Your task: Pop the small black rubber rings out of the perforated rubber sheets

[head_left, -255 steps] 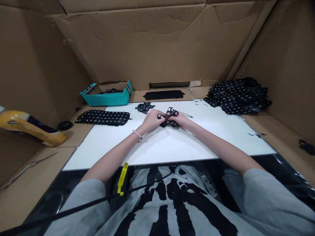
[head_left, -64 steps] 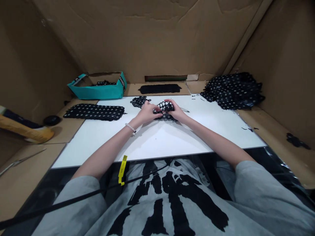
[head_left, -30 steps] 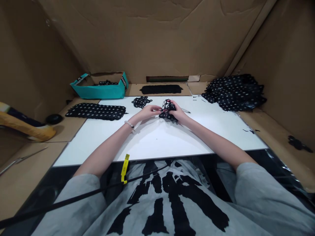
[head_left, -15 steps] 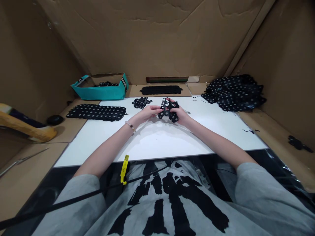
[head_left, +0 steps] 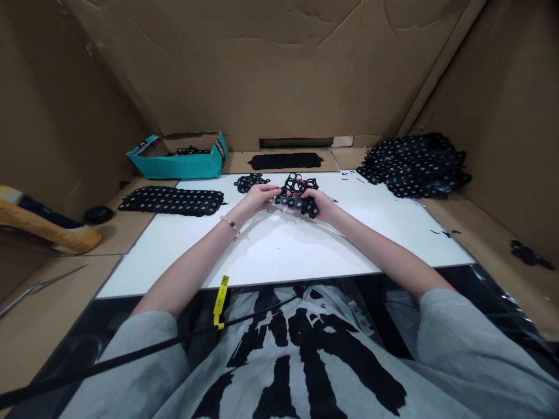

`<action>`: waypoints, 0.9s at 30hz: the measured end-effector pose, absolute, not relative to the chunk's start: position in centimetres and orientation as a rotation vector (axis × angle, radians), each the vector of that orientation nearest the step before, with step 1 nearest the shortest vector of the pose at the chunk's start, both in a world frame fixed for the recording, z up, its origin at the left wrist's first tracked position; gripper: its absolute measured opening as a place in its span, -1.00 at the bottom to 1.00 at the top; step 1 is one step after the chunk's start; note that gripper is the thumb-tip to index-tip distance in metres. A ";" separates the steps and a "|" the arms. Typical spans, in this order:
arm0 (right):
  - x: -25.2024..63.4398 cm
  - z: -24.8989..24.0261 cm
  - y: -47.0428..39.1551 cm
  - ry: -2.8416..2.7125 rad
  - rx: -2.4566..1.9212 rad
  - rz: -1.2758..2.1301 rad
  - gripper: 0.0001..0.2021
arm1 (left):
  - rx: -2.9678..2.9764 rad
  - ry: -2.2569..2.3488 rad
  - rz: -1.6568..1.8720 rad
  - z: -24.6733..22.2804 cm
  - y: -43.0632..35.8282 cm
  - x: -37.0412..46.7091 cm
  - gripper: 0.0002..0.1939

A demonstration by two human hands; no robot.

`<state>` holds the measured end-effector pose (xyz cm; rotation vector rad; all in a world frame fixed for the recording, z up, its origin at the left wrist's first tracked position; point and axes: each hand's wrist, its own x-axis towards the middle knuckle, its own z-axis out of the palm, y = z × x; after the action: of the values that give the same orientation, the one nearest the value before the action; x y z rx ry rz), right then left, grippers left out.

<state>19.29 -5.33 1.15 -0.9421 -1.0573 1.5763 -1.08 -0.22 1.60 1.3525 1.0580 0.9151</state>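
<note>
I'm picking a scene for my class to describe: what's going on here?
Someone holds a black piece full of holes over a white board, left hand at one end, right hand gripping the other. A small pile lies beyond the left hand. A spotted strip lies across the board's left edge, a teal box with black pieces stands behind it, and a big heap lies at the far right.

Bright board (head_left: 279,256), dim cardboard walls (head_left: 262,75), soft shadows below the hands (head_left: 257,198), stretched picture edges, fine detail apparently blurry.
</note>
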 end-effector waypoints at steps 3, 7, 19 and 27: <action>19.2 0.7 -5.2 -1.122 -1.082 1.470 -0.58 | 1.422 1.091 0.885 1.7 -0.9 -0.7 -0.58; 18.7 -0.2 -5.0 -1.271 -1.218 1.230 -0.54 | 1.503 1.129 0.869 1.3 -1.0 0.0 -0.62; 19.4 -0.9 -4.3 -1.207 -1.334 1.180 -0.73 | 1.861 1.718 1.286 0.7 5.8 -8.2 -0.74; 19.3 -1.1 -4.6 -1.201 -1.213 1.252 -0.59 | 2.128 1.543 1.164 1.8 3.5 -5.8 -0.69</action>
<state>19.32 -4.56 -1.11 -1.2128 -1.2013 1.2517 -5.84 3.55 1.83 2.1277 1.5427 1.1644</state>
